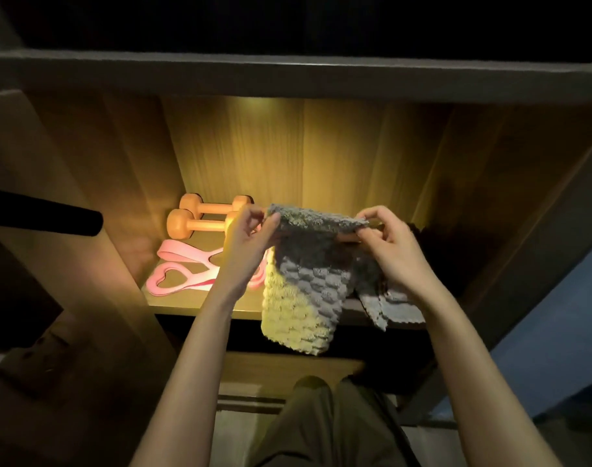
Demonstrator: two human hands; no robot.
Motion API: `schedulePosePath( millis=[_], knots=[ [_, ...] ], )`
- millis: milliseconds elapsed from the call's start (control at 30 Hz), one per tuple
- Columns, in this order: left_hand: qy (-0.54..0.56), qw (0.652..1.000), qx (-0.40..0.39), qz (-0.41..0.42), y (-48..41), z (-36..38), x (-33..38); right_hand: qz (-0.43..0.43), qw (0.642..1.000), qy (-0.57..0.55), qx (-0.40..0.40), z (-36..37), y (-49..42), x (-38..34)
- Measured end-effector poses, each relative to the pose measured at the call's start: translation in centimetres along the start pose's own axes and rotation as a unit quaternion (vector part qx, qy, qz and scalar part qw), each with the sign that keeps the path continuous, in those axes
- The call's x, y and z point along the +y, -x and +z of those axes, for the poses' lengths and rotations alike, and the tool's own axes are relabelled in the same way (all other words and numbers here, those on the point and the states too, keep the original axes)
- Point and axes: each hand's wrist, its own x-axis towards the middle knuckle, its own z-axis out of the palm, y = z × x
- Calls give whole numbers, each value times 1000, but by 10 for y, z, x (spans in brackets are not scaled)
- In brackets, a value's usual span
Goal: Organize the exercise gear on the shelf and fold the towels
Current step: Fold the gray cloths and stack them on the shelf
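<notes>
The lit wooden shelf [193, 299] held the exercise gear toward its left side. Two orange dumbbells lay side by side at the back, the rear dumbbell [213, 206] near the back panel and the front dumbbell [200, 225] just before it, both lying crosswise. In front of them the pink bands [186, 264] lay flat on the board in overlapping loops, and the loop nearest the front edge was pulled into a heart-shaped opening.

A grey towel [308, 281] with a bumpy weave was held up in front of the shelf, right of the bands. The left hand [250, 237] pinched its upper left corner between thumb and curled fingers. The right hand [392, 244] pinched the upper right edge the same way, fingers bent over the cloth. The top edge stretched between the two hands, and the rest hung down past the front edge of the shelf, its lower part catching the yellow light.

A further flap of grey cloth [392, 306] lay below the right wrist at the shelf's front edge; whether it belonged to the same towel or a second one could not be told.

A black bar [52, 214] reached in from the left, outside the shelf. Below, the person's olive trousers [321, 429] showed in front of a lower wooden board [288, 365].
</notes>
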Motion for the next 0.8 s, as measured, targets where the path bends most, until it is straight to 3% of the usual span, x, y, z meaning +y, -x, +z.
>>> schedulePosePath(
  millis=[133, 233, 333, 467, 600, 700, 800],
  knots=[
    [15, 1000, -2, 7, -42, -2, 21, -45, 998, 41, 13, 4, -47, -16],
    [-56, 998, 20, 37, -59, -3, 25, -53, 997, 36, 42, 5, -64, -13],
    [-55, 997, -27, 56, -50, -4, 16, -59, 996, 18, 60, 7, -57, 3],
    [-30, 998, -54, -10, -11, -9, -41, 24, 999, 26, -34, 20, -23, 60],
    [-102, 987, -115, -50, 36, -24, -107, 99, 983, 89, -125, 35, 19, 117],
    [-232, 958, -168, -30, 55, -35, -139, 115, 963, 149, -191, 36, 35, 134],
    [-371, 908, -191, 48, 51, -36, -151, 56, 944, 287, -150, 33, 35, 136]
  ],
)
